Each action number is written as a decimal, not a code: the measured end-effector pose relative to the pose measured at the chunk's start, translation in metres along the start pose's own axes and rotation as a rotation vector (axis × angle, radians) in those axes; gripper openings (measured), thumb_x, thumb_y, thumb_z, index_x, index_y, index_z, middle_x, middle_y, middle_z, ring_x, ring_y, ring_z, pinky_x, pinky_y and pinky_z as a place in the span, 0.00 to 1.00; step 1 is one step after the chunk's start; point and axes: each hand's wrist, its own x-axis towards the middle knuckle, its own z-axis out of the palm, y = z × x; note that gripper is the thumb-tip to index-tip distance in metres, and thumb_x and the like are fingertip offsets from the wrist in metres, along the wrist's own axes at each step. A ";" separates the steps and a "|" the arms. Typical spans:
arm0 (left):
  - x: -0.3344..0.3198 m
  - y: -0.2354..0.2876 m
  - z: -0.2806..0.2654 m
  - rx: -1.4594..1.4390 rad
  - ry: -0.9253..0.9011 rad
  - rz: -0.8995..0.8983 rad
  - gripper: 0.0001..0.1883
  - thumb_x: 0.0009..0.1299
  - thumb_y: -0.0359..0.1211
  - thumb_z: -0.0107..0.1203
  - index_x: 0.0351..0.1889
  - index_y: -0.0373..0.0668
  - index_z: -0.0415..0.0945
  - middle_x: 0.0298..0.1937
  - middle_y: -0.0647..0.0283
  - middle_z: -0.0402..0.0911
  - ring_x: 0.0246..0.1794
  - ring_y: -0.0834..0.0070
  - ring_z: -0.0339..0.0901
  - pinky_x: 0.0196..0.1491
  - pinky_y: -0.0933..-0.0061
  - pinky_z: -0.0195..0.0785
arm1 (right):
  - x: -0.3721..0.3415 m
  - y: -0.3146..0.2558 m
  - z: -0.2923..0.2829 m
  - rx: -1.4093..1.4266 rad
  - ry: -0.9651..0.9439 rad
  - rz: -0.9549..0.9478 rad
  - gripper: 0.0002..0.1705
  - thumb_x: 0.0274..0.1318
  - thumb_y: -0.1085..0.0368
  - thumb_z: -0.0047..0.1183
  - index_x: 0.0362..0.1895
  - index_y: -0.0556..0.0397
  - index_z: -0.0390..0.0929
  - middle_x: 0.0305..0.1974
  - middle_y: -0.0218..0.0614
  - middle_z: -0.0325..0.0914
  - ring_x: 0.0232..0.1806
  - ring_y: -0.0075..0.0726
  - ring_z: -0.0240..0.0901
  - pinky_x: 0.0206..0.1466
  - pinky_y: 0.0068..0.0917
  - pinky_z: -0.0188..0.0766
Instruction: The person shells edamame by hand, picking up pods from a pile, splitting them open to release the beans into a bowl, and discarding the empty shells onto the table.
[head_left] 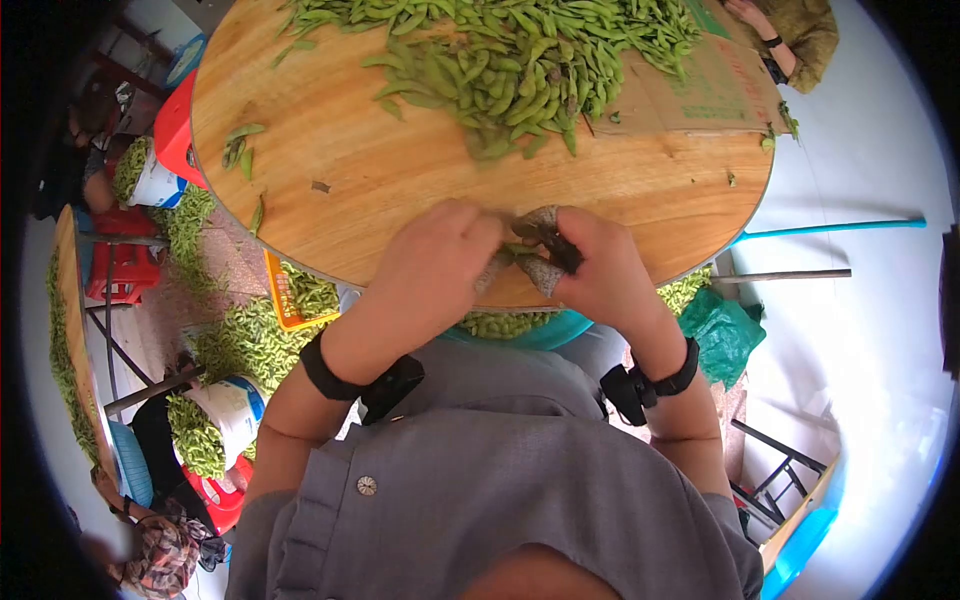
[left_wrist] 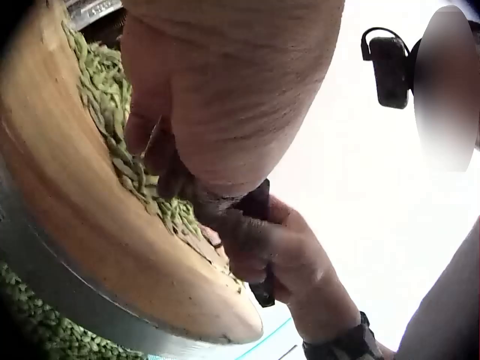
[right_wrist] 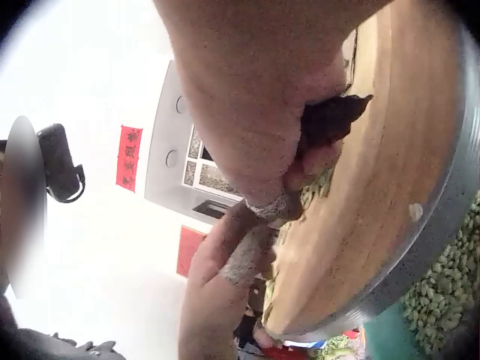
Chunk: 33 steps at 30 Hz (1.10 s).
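Observation:
At the table's near edge, my two hands meet around a small green bean pod (head_left: 518, 249). My left hand (head_left: 437, 262), somewhat blurred, has its fingers curled in at the pod's left end. The thumb and forefinger of my right hand (head_left: 608, 265) pinch the other end. A dark, wrinkled piece (right_wrist: 330, 124) like a withered pod or leaf is tucked in the right hand; its kind I cannot tell. Rough grey wraps (head_left: 541, 275) cover fingertips on both hands. A big heap of green pods (head_left: 520, 75) lies beyond them on the round wooden table (head_left: 350, 225).
Flattened cardboard (head_left: 690, 95) lies under the heap's right side. Below the table edge sits a teal basin (head_left: 545, 335) of shelled beans. To the left are a white bucket (head_left: 235, 410) of pods and a yellow-orange box (head_left: 284, 300). A green bag (head_left: 722, 335) hangs right.

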 end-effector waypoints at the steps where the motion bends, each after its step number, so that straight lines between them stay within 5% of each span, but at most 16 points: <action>1: 0.002 -0.002 0.006 -0.005 -0.002 0.001 0.10 0.60 0.31 0.54 0.40 0.39 0.73 0.32 0.54 0.76 0.38 0.52 0.74 0.40 0.58 0.68 | -0.003 -0.003 -0.001 -0.002 -0.001 0.005 0.13 0.44 0.67 0.58 0.37 0.56 0.73 0.27 0.44 0.73 0.30 0.51 0.73 0.33 0.37 0.69; 3: 0.003 -0.005 0.014 -0.222 -0.193 0.017 0.10 0.63 0.30 0.52 0.41 0.39 0.74 0.31 0.55 0.76 0.34 0.59 0.76 0.37 0.63 0.69 | -0.005 -0.008 0.000 0.503 0.219 0.270 0.13 0.49 0.68 0.56 0.41 0.57 0.73 0.28 0.41 0.75 0.31 0.38 0.76 0.33 0.32 0.70; 4: 0.002 -0.006 0.013 -0.220 -0.202 0.020 0.10 0.63 0.30 0.52 0.41 0.39 0.74 0.31 0.55 0.76 0.34 0.59 0.76 0.37 0.63 0.69 | -0.006 0.003 -0.002 0.344 0.205 0.204 0.13 0.54 0.69 0.51 0.44 0.59 0.72 0.31 0.40 0.77 0.33 0.29 0.76 0.35 0.30 0.72; 6: -0.003 -0.005 0.009 -0.750 -0.267 -0.378 0.10 0.65 0.28 0.49 0.43 0.38 0.75 0.31 0.62 0.76 0.30 0.72 0.75 0.32 0.72 0.68 | -0.010 -0.012 -0.010 0.422 0.053 0.383 0.14 0.54 0.70 0.50 0.45 0.59 0.71 0.31 0.42 0.77 0.33 0.33 0.77 0.37 0.31 0.72; 7: -0.005 -0.003 0.008 -0.746 -0.271 -0.383 0.10 0.65 0.28 0.49 0.43 0.38 0.75 0.31 0.62 0.76 0.30 0.72 0.75 0.32 0.72 0.68 | -0.012 -0.019 -0.011 0.490 -0.113 0.552 0.14 0.54 0.71 0.48 0.46 0.59 0.71 0.31 0.43 0.77 0.33 0.38 0.77 0.38 0.32 0.72; 9: -0.011 0.002 0.007 -1.237 -0.212 -0.716 0.08 0.70 0.31 0.48 0.43 0.39 0.75 0.27 0.74 0.72 0.28 0.86 0.69 0.28 0.80 0.61 | -0.017 -0.018 0.001 0.469 -0.106 0.390 0.16 0.53 0.71 0.47 0.47 0.59 0.70 0.31 0.46 0.76 0.34 0.43 0.77 0.39 0.33 0.72; 10: -0.013 0.000 0.007 -1.234 -0.206 -0.723 0.08 0.70 0.31 0.48 0.43 0.39 0.75 0.27 0.74 0.72 0.28 0.86 0.69 0.28 0.80 0.61 | -0.018 -0.017 0.005 0.439 -0.093 0.229 0.18 0.51 0.72 0.46 0.49 0.59 0.70 0.31 0.48 0.76 0.34 0.48 0.76 0.39 0.34 0.71; 13: -0.016 -0.003 0.009 -1.146 -0.212 -0.621 0.09 0.70 0.30 0.47 0.45 0.40 0.75 0.27 0.74 0.71 0.26 0.88 0.66 0.27 0.83 0.59 | -0.017 -0.015 0.007 0.439 -0.103 0.225 0.22 0.48 0.74 0.45 0.51 0.58 0.69 0.32 0.52 0.74 0.35 0.56 0.74 0.39 0.36 0.71; 19: -0.013 -0.002 0.013 -1.117 -0.226 -0.615 0.09 0.69 0.28 0.46 0.44 0.38 0.74 0.26 0.75 0.70 0.25 0.87 0.66 0.26 0.82 0.58 | -0.023 -0.003 0.015 0.487 -0.044 0.153 0.25 0.46 0.74 0.45 0.54 0.58 0.68 0.33 0.52 0.74 0.35 0.55 0.74 0.39 0.35 0.70; 23: -0.014 -0.002 0.020 -0.641 -0.093 -0.333 0.12 0.65 0.25 0.49 0.46 0.37 0.75 0.29 0.64 0.76 0.30 0.79 0.71 0.32 0.71 0.65 | -0.019 -0.008 0.015 0.443 -0.052 0.210 0.27 0.46 0.74 0.44 0.56 0.57 0.66 0.32 0.53 0.74 0.36 0.55 0.74 0.40 0.35 0.70; 25: -0.016 -0.003 0.024 -0.391 -0.063 -0.198 0.11 0.66 0.26 0.49 0.45 0.36 0.75 0.28 0.63 0.76 0.30 0.77 0.71 0.33 0.68 0.65 | -0.018 -0.003 0.023 0.441 -0.019 0.179 0.21 0.56 0.74 0.38 0.55 0.55 0.67 0.29 0.27 0.71 0.28 0.20 0.68 0.32 0.18 0.66; 26: -0.017 -0.004 0.026 -0.293 -0.063 -0.136 0.10 0.67 0.27 0.49 0.45 0.36 0.74 0.26 0.65 0.74 0.28 0.76 0.71 0.32 0.68 0.65 | -0.017 -0.003 0.020 0.442 -0.019 0.180 0.21 0.56 0.74 0.38 0.55 0.55 0.67 0.29 0.27 0.71 0.28 0.20 0.68 0.32 0.18 0.66; 28: -0.016 -0.004 0.022 -0.196 -0.067 -0.073 0.09 0.68 0.28 0.49 0.44 0.36 0.73 0.24 0.66 0.73 0.27 0.74 0.71 0.31 0.68 0.65 | -0.014 -0.008 0.010 0.818 -0.273 0.519 0.21 0.56 0.71 0.40 0.56 0.52 0.66 0.28 0.33 0.71 0.19 0.27 0.64 0.21 0.23 0.61; 30: -0.013 -0.001 0.013 -0.993 -0.236 -0.464 0.08 0.70 0.29 0.47 0.44 0.37 0.71 0.20 0.70 0.68 0.20 0.76 0.67 0.25 0.72 0.60 | -0.016 -0.013 0.007 1.012 -0.270 0.570 0.20 0.58 0.70 0.39 0.55 0.52 0.66 0.28 0.29 0.70 0.17 0.22 0.60 0.19 0.21 0.57; 31: -0.015 -0.004 0.015 -0.994 -0.240 -0.467 0.08 0.70 0.29 0.47 0.44 0.37 0.71 0.20 0.70 0.68 0.20 0.76 0.67 0.25 0.72 0.60 | -0.019 -0.015 0.007 1.201 -0.264 0.613 0.18 0.59 0.69 0.38 0.54 0.51 0.67 0.28 0.25 0.68 0.16 0.17 0.56 0.17 0.18 0.52; 33: -0.020 -0.012 0.024 -1.967 -0.283 -0.713 0.09 0.71 0.32 0.45 0.46 0.39 0.71 0.17 0.74 0.63 0.15 0.83 0.58 0.21 0.79 0.51 | -0.024 -0.016 0.010 1.267 -0.237 0.595 0.17 0.59 0.69 0.38 0.53 0.51 0.68 0.28 0.26 0.69 0.17 0.18 0.58 0.18 0.17 0.54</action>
